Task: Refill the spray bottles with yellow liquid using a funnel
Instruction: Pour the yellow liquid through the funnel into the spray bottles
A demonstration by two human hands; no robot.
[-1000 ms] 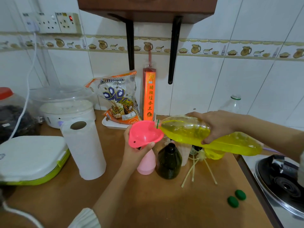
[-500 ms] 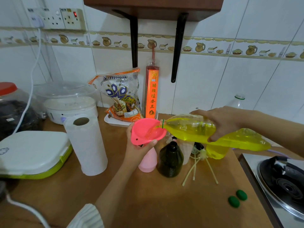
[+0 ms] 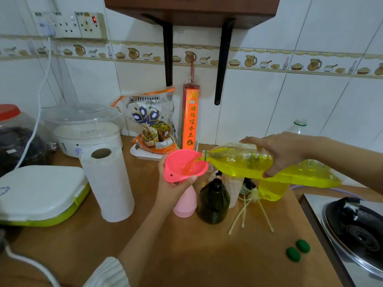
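Right hand (image 3: 284, 154) grips my tilted oil bottle (image 3: 248, 162); left hand (image 3: 176, 183) grips the funnel (image 3: 184, 165). Liquid now streams in: filling has begun.

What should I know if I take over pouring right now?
Left hand: holds the pink funnel steady on the pink bottle.
Right hand: grips the big bottle of yellow liquid, tipped so its mouth is over the funnel.
Done: pouring has started; yellow liquid is running into the funnel.
Left: finish filling the pink bottle, then fill the dark bottle beside it. How full either one is cannot be seen. Spray tubes lie on the counter, waiting to go back.
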